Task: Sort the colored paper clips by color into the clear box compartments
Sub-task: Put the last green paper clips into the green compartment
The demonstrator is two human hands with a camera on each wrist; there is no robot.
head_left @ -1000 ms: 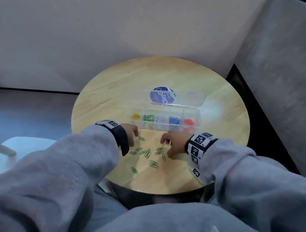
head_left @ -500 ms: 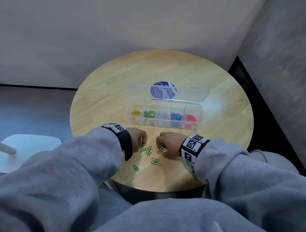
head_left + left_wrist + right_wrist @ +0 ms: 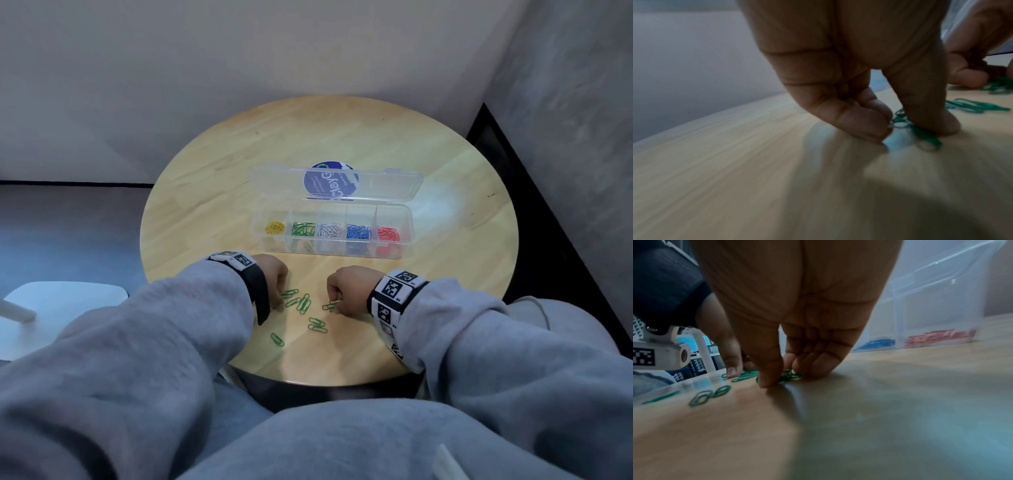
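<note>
Looks like a plain room w/ no homey stuff: small round wood table [image 3: 445, 164] in a corner, bare pale wall [image 3: 239, 68], grey carpet floor [image 3: 68, 222], white chair seat [image 3: 65, 308] nearby.

One clear box [image 3: 394, 251], five compartments; about nine loose green clips [image 3: 300, 303]; two hands [image 3: 347, 289].

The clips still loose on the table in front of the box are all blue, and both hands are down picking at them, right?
Not quite: the loose clips are green, not blue, as the head view shows. Both the left hand and right hand are down picking at them.
</note>
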